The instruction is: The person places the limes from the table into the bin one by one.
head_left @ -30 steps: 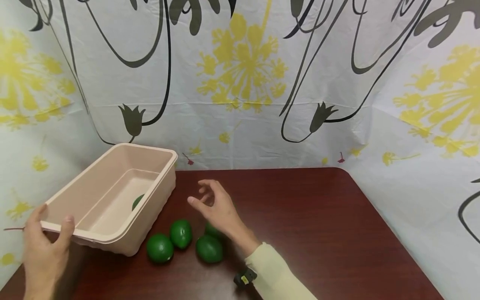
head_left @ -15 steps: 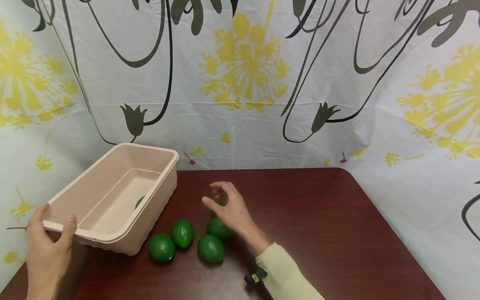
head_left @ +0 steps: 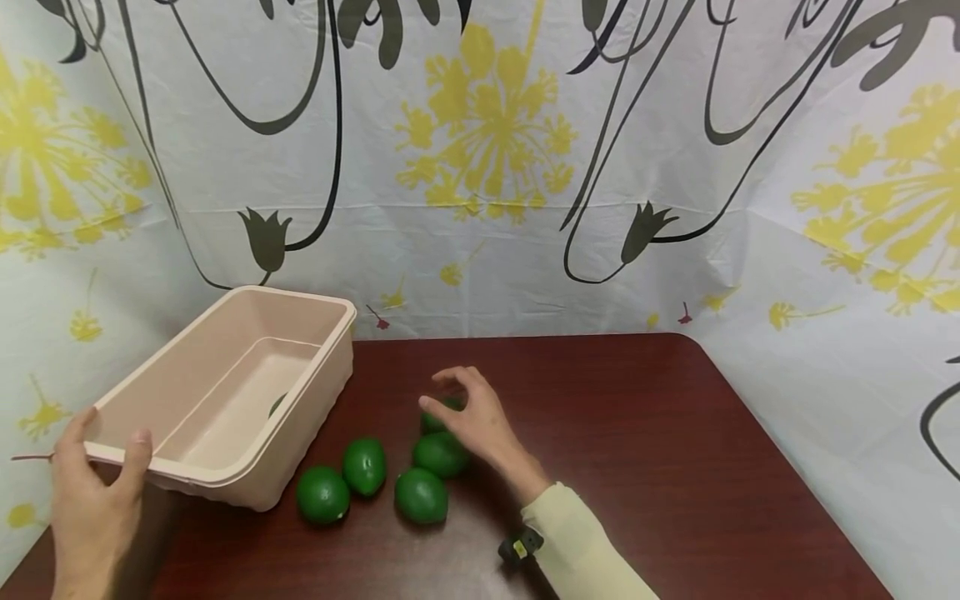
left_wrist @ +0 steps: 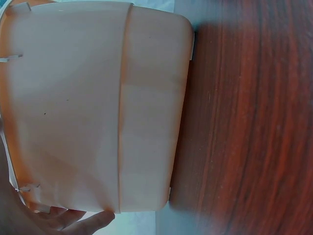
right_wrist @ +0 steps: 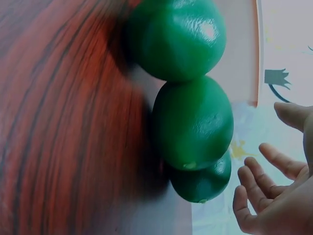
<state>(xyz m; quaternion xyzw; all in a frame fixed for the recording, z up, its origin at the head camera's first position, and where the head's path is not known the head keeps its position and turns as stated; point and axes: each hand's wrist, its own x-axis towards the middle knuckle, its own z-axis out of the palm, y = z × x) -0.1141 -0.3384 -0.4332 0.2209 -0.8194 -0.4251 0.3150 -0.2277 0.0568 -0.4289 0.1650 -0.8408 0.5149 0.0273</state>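
A beige plastic bin stands on the left of the table, its near-left corner gripped by my left hand. In the left wrist view, fingers curl around the bin's side. Part of one green lime shows inside, mostly hidden by the wall. My right hand hovers with relaxed, parted fingers above the farthest lime, holding nothing. Nearer me lie two more limes, a middle lime and a front lime. The right wrist view shows limes lined up beside the spread fingers.
Two other limes, one upper lime and one lower lime, lie close beside the bin's right wall. The dark red-brown table extends to the right. A patterned white curtain borders its back and sides.
My right hand has moved right and slightly toward me, from beside the limes to over the farthest one, uncovering the middle lime. The left hand and bin stay put.
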